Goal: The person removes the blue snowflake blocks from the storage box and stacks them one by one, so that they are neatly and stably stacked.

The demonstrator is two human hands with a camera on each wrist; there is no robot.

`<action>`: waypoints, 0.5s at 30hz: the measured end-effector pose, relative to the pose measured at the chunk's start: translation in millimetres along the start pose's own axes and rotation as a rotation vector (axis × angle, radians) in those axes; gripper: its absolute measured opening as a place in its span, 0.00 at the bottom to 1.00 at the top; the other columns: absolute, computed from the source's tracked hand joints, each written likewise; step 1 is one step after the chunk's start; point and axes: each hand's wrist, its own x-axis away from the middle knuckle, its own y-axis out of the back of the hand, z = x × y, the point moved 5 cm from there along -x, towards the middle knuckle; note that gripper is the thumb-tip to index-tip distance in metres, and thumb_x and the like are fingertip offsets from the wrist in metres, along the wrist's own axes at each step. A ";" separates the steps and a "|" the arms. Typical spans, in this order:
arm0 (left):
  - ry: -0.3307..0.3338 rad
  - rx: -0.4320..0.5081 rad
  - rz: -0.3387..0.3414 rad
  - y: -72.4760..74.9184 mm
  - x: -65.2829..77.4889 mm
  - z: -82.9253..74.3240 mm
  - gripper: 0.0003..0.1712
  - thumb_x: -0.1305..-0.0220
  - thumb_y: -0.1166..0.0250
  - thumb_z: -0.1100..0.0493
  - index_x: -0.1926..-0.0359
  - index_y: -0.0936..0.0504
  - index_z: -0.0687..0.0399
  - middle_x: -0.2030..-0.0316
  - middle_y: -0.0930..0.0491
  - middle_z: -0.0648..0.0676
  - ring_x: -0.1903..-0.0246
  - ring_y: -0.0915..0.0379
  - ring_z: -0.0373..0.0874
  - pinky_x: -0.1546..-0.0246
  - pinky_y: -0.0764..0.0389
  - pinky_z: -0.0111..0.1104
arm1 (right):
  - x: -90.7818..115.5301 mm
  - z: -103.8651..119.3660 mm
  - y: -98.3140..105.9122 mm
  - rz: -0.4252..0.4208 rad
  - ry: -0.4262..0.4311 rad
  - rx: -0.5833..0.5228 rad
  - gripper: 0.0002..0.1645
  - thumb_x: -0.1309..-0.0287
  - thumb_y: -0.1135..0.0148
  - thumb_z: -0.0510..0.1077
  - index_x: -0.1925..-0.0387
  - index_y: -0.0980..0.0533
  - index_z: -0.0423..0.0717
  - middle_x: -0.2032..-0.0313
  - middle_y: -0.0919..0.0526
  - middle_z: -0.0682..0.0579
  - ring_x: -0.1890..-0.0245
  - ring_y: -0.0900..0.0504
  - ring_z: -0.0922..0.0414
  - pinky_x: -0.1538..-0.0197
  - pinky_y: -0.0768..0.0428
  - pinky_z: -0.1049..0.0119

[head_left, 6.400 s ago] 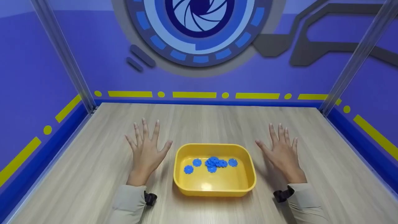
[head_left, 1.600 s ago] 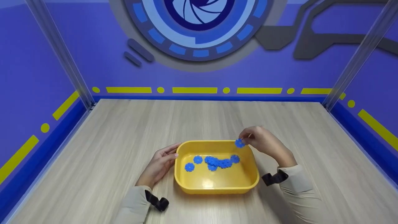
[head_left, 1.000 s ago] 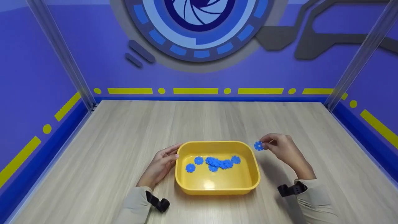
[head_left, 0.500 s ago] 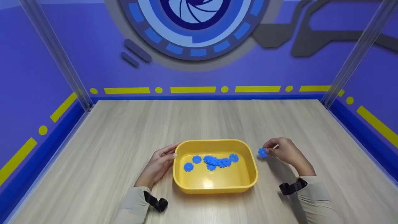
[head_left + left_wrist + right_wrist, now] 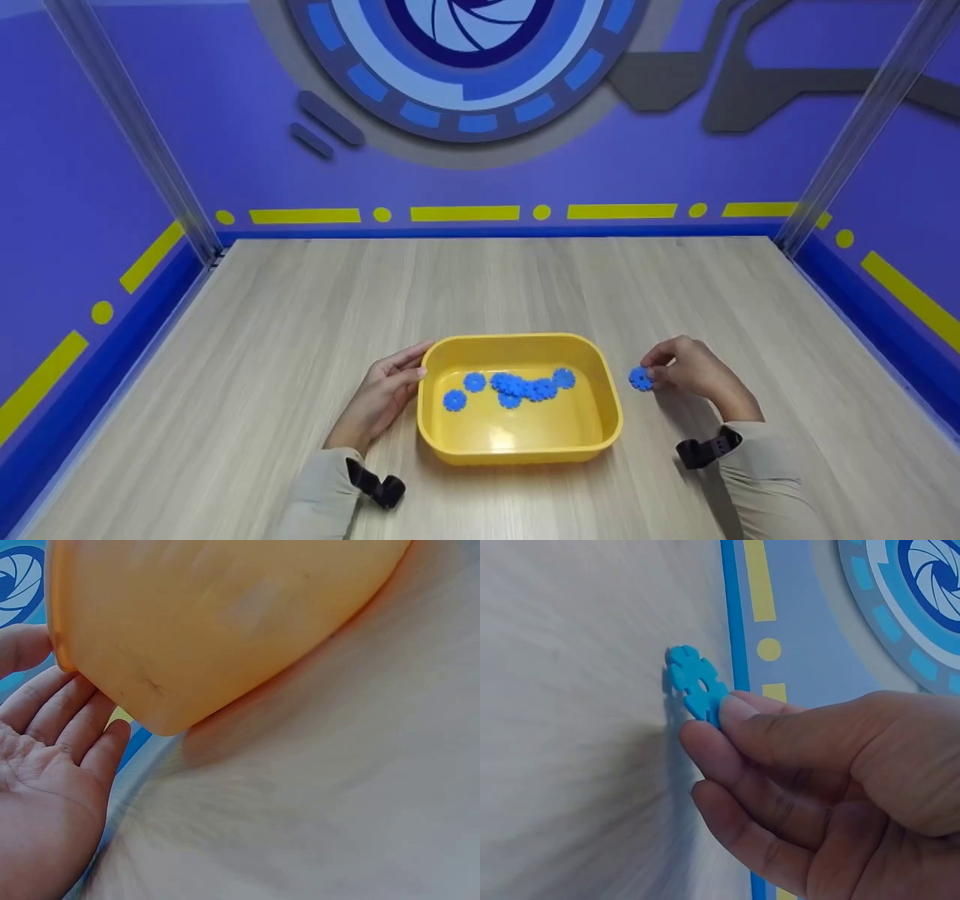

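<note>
Currently the right hand pinches a blue disc between its fingers, close to the surface; the left hand grips a yellow tub, more discs lying inside past its thumb.

Blocked leftward of the right fingers by the yellow tub; passable beyond and rightward of them, over the tabletop

The near edge of the desk and both sleeves are cut off in the head view. Inside the tub, discs overlap too much to count. The right hand hides part of its disc. The left wrist view crops the left hand and blurs the desk.
</note>
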 end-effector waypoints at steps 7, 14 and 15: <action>-0.001 0.001 0.006 -1.2 0.5 -1.0 0.36 0.37 0.41 0.68 0.30 0.44 0.72 0.32 0.35 0.62 0.40 0.29 0.41 0.39 0.26 0.34 | 1.4 -1.8 -1.1 -0.007 -0.044 0.024 0.07 0.42 0.40 0.30 0.63 0.19 0.33 0.67 0.17 0.44 0.72 0.20 0.58 0.64 0.15 0.65; -0.007 -0.002 0.012 -0.3 -0.1 -0.7 0.37 0.38 0.40 0.67 0.31 0.43 0.71 0.33 0.33 0.62 0.39 0.30 0.44 0.38 0.27 0.35 | 1.5 -0.7 0.5 -0.007 -0.054 0.044 0.07 0.42 0.39 0.32 0.63 0.18 0.34 0.66 0.16 0.45 0.71 0.20 0.58 0.64 0.17 0.65; -0.007 -0.001 0.009 0.1 0.2 -0.4 0.36 0.38 0.40 0.67 0.31 0.43 0.72 0.34 0.33 0.62 0.39 0.30 0.44 0.38 0.27 0.35 | 1.2 -0.3 0.6 -0.007 -0.055 0.047 0.07 0.41 0.39 0.33 0.63 0.18 0.34 0.66 0.16 0.45 0.71 0.20 0.58 0.63 0.17 0.65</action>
